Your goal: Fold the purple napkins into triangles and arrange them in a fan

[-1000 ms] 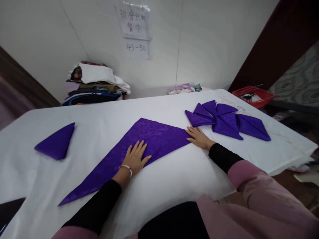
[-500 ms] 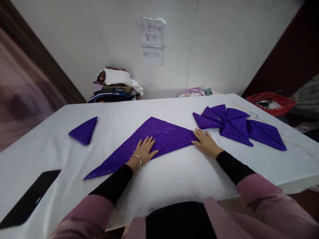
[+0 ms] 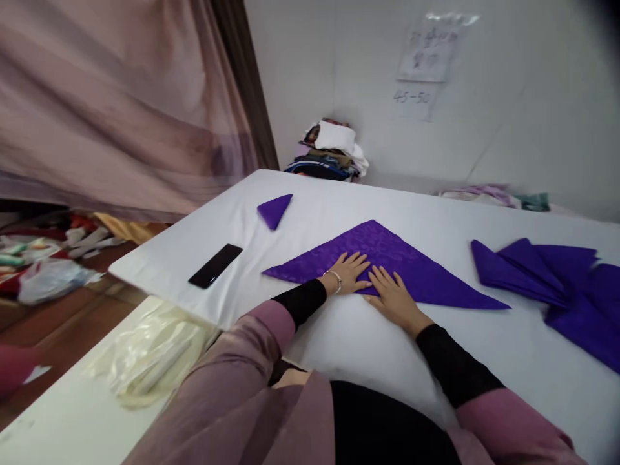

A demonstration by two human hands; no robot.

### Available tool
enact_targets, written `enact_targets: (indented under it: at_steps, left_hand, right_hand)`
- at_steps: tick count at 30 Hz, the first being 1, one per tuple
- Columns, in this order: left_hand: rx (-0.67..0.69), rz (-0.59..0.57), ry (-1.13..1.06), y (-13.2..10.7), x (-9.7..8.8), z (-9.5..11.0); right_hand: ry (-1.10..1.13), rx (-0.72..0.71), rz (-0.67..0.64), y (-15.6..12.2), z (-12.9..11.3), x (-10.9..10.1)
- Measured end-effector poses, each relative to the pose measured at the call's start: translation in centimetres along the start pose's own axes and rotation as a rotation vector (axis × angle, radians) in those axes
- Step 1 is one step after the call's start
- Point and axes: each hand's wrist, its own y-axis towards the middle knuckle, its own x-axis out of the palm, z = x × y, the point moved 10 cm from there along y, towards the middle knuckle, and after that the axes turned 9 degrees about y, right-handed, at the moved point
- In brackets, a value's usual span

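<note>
A purple patterned cloth napkin [image 3: 387, 248] lies folded into a wide triangle on the white-covered table [image 3: 320, 336], its peak pointing away from me. My left hand [image 3: 347, 274] rests flat near the middle of its long near edge, fingers spread. Close beside it, my right hand [image 3: 393, 296] also lies flat on that edge, fingers stretched out. The two hands almost touch, and neither grips the cloth. To the right, several folded purple napkins [image 3: 527, 271] lie overlapping. A small folded purple napkin [image 3: 274, 212] sits at the far left.
A black phone [image 3: 216, 265] lies on the table's left side. Behind the table is a stack of folded clothes [image 3: 327, 155]. At the lower left, a pale plastic bag [image 3: 150, 355] lies on a white surface. A pink curtain [image 3: 145, 97] hangs at the left.
My view has swung left. My right hand has moved from the napkin's right corner to the middle, beside my left hand. The napkin's long near edge now lies straighter.
</note>
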Motion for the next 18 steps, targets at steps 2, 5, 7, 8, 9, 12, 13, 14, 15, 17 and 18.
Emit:
enact_targets:
  at_steps: [2,5,7,8,9,12,13,14,15,17,18]
  left_hand:
    - [-0.015,0.002,-0.005,-0.1,0.1,0.0]
    - [-0.098,0.018,-0.018,-0.8,0.1,-0.6]
    - [-0.167,0.031,-0.03,-1.6,0.2,-1.3]
    - [-0.199,0.035,-0.033,-2.2,0.2,-1.8]
    - [-0.231,0.035,-0.035,-2.8,0.3,-2.3]
    - [-0.309,0.03,-0.035,-4.8,0.5,-3.9]
    - [-0.326,0.032,-0.037,-5.5,0.4,-4.5]
    - [-0.339,0.032,-0.04,-6.1,0.4,-5.1]
    - [-0.35,0.035,-0.043,-6.8,0.4,-5.6]
    - [-0.377,0.036,-0.045,-8.1,0.2,-6.9]
    - [-0.397,0.035,-0.044,-8.7,0.1,-7.7]
  right_hand:
    - [-0.022,-0.025,0.018,-0.2,0.2,0.1]
    - [-0.047,-0.042,0.043,-0.5,0.3,0.2]
    - [-0.06,-0.045,0.049,-0.6,0.4,0.3]
    - [-0.065,-0.047,0.05,-0.6,0.4,0.3]
    - [-0.069,-0.05,0.051,-0.6,0.5,0.3]
    - [-0.074,-0.056,0.056,-0.7,0.6,0.4]
    - [-0.074,-0.055,0.058,-0.7,0.7,0.4]
    - [-0.073,-0.054,0.059,-0.7,0.7,0.5]
    - [-0.071,-0.052,0.06,-0.7,0.8,0.5]
    - [-0.068,-0.052,0.066,-0.8,0.8,0.5]
    - [-0.066,-0.054,0.069,-0.8,0.8,0.5]
